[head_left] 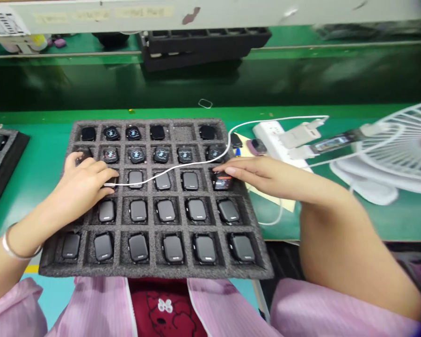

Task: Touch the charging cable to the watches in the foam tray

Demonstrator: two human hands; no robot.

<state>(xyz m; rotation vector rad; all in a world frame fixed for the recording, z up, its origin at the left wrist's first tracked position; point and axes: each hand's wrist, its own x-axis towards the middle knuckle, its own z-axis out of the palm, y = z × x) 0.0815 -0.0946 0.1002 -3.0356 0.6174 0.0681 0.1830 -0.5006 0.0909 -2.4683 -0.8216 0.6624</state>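
Observation:
A dark foam tray (154, 269) with a grid of pockets lies in front of me, each pocket holding a black smartwatch body. My left hand (84, 180) rests on the tray's left side, fingers curled around the plug end of a white cable (182, 166) near a watch in the third row. My right hand (252, 171) reaches in from the right, fingers stretched flat over a watch with a lit screen (221, 181) in the third row's right column. Watches in the two far rows show lit screens.
A white power strip (272, 135) with chargers sits right of the tray, a white fan (396, 150) beyond it. Another foam tray (0, 154) lies at the left edge, and empty black trays (199, 44) are stacked at the back on the green bench.

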